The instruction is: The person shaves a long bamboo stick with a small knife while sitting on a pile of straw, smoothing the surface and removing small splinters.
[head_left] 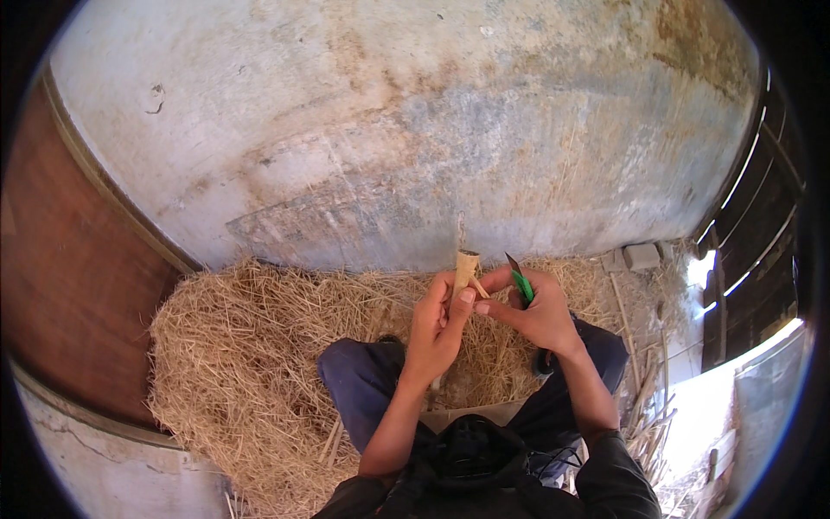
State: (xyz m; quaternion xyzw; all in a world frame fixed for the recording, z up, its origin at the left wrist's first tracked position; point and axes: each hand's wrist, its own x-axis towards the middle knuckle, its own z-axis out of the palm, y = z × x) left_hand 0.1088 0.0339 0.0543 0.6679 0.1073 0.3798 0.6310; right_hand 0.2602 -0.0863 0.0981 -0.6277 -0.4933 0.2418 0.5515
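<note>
My left hand [437,329] is closed around a short, pale tan piece of wood or bamboo [467,265], held nearly upright with a dark round top end. A thin pale strip [481,289] slants off its side toward my right fingers. My right hand [543,318] holds a green-handled knife [522,285], its dark pointed blade tilted up and away to the left. The right thumb and fingertips come close to the strip, and whether they pinch it is hard to tell. Both hands are above the straw between my knees.
A thick heap of straw [251,346] spreads left and under me. Ahead rises a stained plaster wall [415,156]. A brown panel [78,259] stands at left; grey blocks [641,257], loose sticks [644,398] and dark slatted boards [761,199] are at right.
</note>
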